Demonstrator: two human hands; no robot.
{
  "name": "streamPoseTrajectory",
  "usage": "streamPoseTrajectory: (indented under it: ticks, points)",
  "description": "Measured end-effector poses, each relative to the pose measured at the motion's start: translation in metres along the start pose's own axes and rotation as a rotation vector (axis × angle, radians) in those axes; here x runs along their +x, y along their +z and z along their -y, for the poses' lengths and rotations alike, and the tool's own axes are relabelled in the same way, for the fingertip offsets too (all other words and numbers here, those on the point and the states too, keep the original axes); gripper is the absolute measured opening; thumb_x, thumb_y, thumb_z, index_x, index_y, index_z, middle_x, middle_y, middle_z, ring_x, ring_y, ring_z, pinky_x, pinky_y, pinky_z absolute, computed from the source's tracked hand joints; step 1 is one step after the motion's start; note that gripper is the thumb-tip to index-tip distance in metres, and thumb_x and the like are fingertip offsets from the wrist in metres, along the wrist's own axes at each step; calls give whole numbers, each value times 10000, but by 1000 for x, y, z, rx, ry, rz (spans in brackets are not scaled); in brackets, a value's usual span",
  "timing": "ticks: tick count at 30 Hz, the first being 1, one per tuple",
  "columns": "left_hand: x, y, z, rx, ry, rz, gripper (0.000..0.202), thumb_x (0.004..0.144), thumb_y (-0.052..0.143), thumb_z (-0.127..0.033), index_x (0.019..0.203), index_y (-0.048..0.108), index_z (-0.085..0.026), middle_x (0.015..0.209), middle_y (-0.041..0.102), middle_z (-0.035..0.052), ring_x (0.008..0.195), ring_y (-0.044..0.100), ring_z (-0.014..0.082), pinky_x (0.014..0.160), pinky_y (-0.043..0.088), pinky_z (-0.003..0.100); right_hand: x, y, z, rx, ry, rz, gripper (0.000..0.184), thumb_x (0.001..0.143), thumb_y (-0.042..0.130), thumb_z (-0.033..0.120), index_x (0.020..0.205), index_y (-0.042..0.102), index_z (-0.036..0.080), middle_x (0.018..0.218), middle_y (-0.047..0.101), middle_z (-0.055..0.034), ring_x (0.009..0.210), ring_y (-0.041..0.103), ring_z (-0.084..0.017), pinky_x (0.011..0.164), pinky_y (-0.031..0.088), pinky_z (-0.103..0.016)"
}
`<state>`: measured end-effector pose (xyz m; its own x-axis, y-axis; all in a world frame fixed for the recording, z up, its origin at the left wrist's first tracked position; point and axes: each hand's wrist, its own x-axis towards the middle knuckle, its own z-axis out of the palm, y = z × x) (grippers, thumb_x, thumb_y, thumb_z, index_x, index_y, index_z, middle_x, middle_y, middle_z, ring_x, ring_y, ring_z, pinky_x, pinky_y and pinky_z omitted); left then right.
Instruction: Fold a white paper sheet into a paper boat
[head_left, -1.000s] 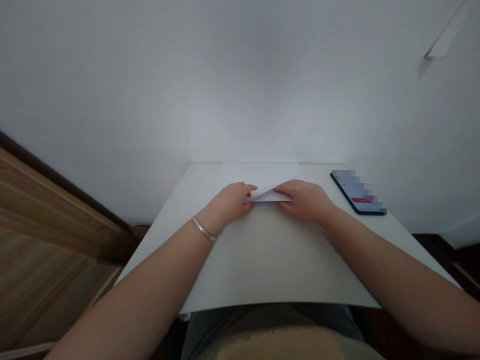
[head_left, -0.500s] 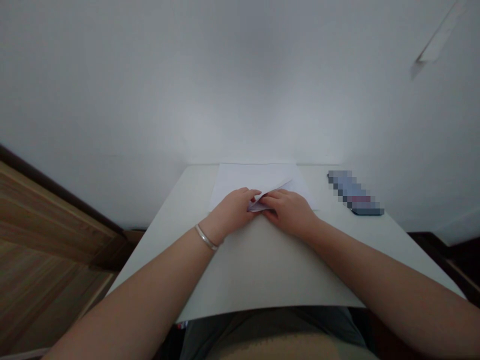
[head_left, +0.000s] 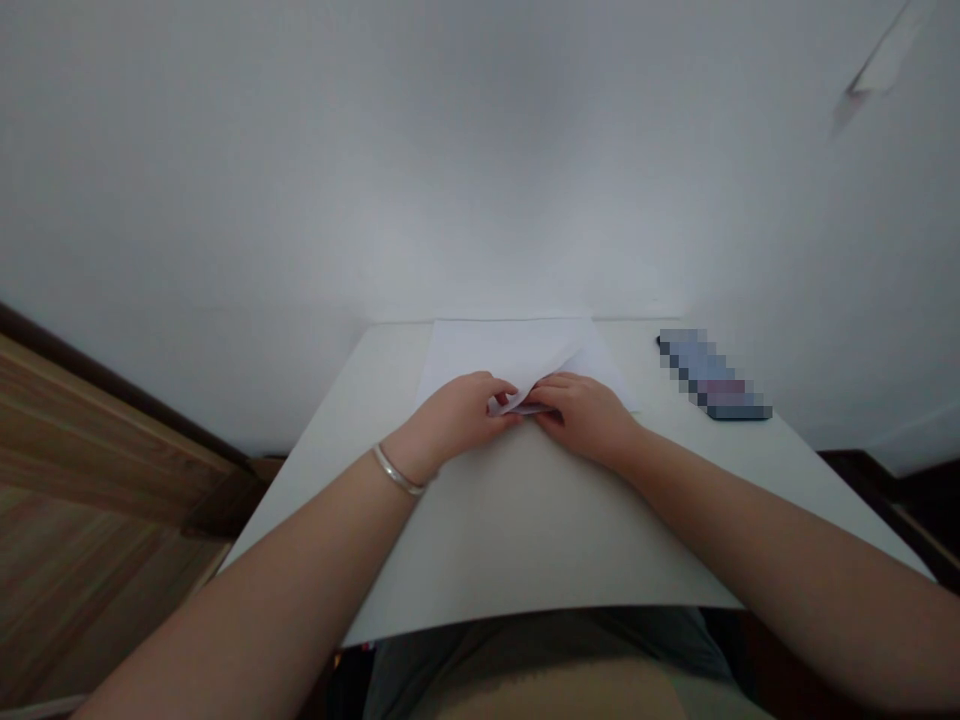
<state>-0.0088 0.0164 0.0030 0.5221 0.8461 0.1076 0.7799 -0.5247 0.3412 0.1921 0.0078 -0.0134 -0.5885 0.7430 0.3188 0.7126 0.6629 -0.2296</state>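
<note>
A white sheet of paper (head_left: 510, 350) lies at the far middle of a white table (head_left: 525, 520), with its near part folded up into a flap. My left hand (head_left: 457, 415), with a silver bangle on the wrist, pinches the near corner of the fold. My right hand (head_left: 581, 415) meets it from the right, its fingers closed on the same folded edge. Both hands touch each other over the paper.
A dark phone (head_left: 716, 385) lies at the table's far right. A white wall (head_left: 480, 150) rises right behind the table. Wooden panelling (head_left: 90, 470) stands to the left. My lap shows below the table's near edge.
My right hand has slid left along the folded edge to meet my left hand. The fold's flap is now narrower between the fingers.
</note>
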Motion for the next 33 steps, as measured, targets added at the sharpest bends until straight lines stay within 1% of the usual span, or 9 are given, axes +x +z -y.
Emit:
streamPoseTrajectory:
  ticks: [3,7,10,14,18,22,27,33]
  points:
    - [-1,-3,-2,22,11,0,298,822,612,-333,1078,690,-203,913,688,45,780,618,168,719,471,272,-1,-2,-1,42,-21,29,246,853,591,326,1051,685,213,1053,695,-50,973,609,-194,851,458,-306]
    - [-2,-3,-2,42,2,8,314,801,629,-312,1092,685,-207,927,689,45,793,624,171,734,476,273,-1,-3,1,24,-15,26,243,869,582,357,1037,686,216,1040,692,-55,958,607,-191,824,456,-299]
    - [-1,-2,-2,41,-5,3,328,811,626,-336,1102,681,-196,914,696,47,798,630,176,754,482,281,1,0,5,4,-14,6,251,891,552,390,997,703,220,1001,698,-56,940,602,-189,825,445,-306]
    - [0,0,-2,24,-42,-10,309,822,611,-334,1085,685,-188,876,712,37,792,638,177,765,488,280,6,6,6,3,-22,-31,213,897,550,338,924,724,218,959,697,-53,937,584,-188,842,430,-310]
    - [1,0,-4,15,-72,-7,294,815,606,-310,1067,691,-183,872,723,32,768,647,172,748,491,274,9,12,3,81,11,-48,154,868,588,287,874,726,217,913,685,-40,910,571,-180,833,431,-303]
    - [1,-3,-6,33,-80,21,270,795,583,-218,1038,699,-193,878,729,27,771,652,165,743,489,263,11,15,2,119,64,-43,106,828,610,235,836,711,201,875,665,-41,893,564,-178,814,434,-299]
    - [0,-5,-5,49,-82,10,286,782,526,-178,1000,709,-198,936,729,37,822,651,181,752,480,269,12,15,4,100,105,-49,82,808,606,227,806,683,199,870,657,-40,869,567,-175,794,433,-297]
    - [-1,-4,-4,39,-68,2,332,759,509,-147,1023,703,-199,949,725,39,825,644,181,750,473,268,10,12,9,15,137,-58,91,814,580,242,801,666,217,884,666,-23,875,583,-179,718,423,-278]
